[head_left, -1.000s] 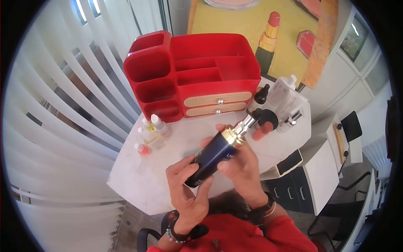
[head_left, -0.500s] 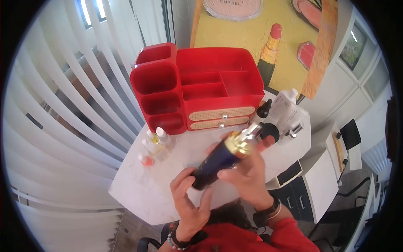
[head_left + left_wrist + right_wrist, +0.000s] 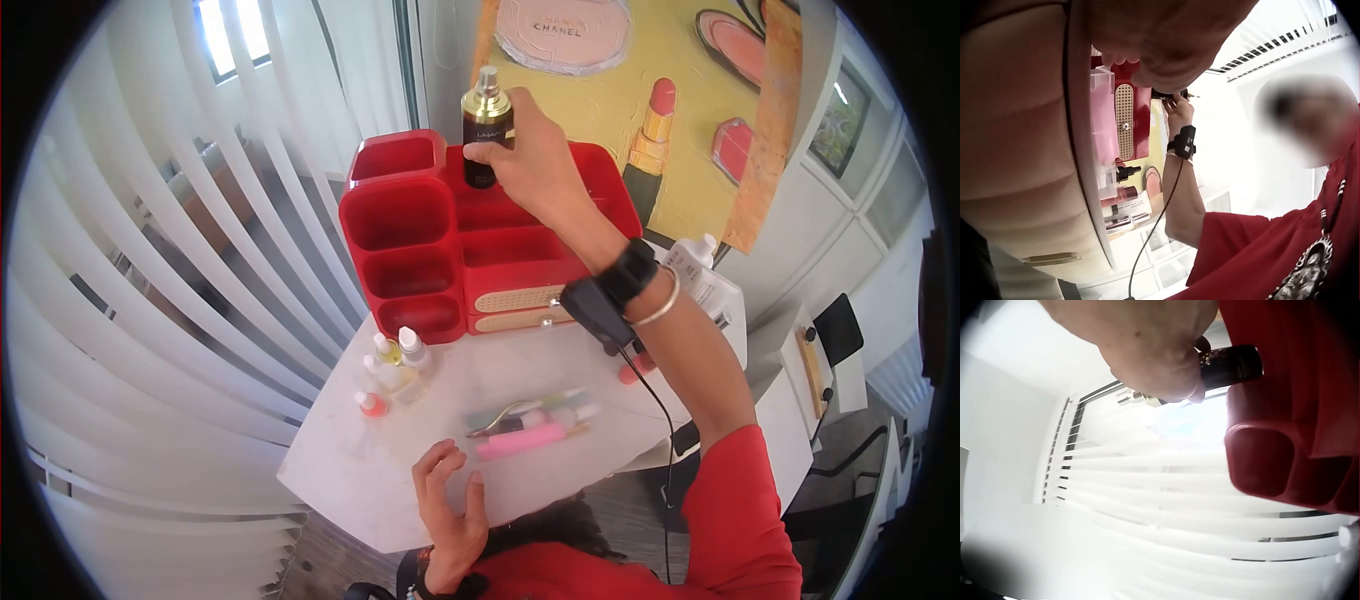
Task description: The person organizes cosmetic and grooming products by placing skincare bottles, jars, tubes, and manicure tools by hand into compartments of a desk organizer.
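My right hand (image 3: pixel 540 165) grips a dark pump bottle (image 3: pixel 484 172) with a gold collar and silver top. It holds the bottle upright at the long back compartment of the red organizer (image 3: pixel 372 290), near that compartment's left end. In the right wrist view the bottle's base (image 3: pixel 1244 365) overlaps the organizer's red wall. My left hand (image 3: pixel 452 510) hangs loosely curled over the table's front edge, holding nothing. Beyond it lies a clear case (image 3: pixel 590 412) containing a pink tube (image 3: pixel 520 441) and other slim items.
Several small bottles (image 3: pixel 400 380) stand on the white table (image 3: pixel 345 480) left of the case. Right of the organizer are a white tube (image 3: pixel 705 285) and a coral-coloured item (image 3: pixel 632 372), partly behind my right arm. A painting (image 3: pixel 600 100) stands behind, with vertical blinds (image 3: pixel 200 330) at the left.
My left hand has let go of the bottle and drawn back slightly. My right hand has carried the bottle up and away to the organizer's back compartment. The case on the table has come into view.
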Available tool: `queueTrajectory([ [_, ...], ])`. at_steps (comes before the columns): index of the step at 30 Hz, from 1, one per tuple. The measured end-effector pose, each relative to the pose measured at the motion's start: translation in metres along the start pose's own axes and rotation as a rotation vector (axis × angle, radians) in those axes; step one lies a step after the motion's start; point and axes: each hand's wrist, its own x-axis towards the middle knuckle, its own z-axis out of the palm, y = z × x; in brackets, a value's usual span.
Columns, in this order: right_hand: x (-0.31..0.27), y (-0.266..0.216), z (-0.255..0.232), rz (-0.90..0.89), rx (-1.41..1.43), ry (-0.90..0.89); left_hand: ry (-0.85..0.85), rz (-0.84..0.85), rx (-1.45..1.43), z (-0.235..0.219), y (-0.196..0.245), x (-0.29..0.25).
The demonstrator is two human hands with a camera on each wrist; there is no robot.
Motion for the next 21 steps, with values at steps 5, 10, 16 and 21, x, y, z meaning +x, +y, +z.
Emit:
queueTrajectory([
  [5, 0.002, 0.028, 0.031, 0.009, -0.086, -0.016, 0.016, -0.043, -0.050, -0.001, -0.001, -0.001],
  [10, 0.009, 0.044, 0.036, -0.046, -0.073, -0.054, 0.000, -0.080, -0.079, 0.003, -0.003, -0.008],
  [16, -0.049, 0.001, -0.057, -0.093, -0.014, 0.218, 0.030, -0.173, -0.130, 0.008, 0.000, -0.012],
  [21, -0.143, -0.010, -0.171, 0.029, 0.004, 0.391, 0.003, -0.163, -0.087, 0.009, 0.000, -0.012],
])
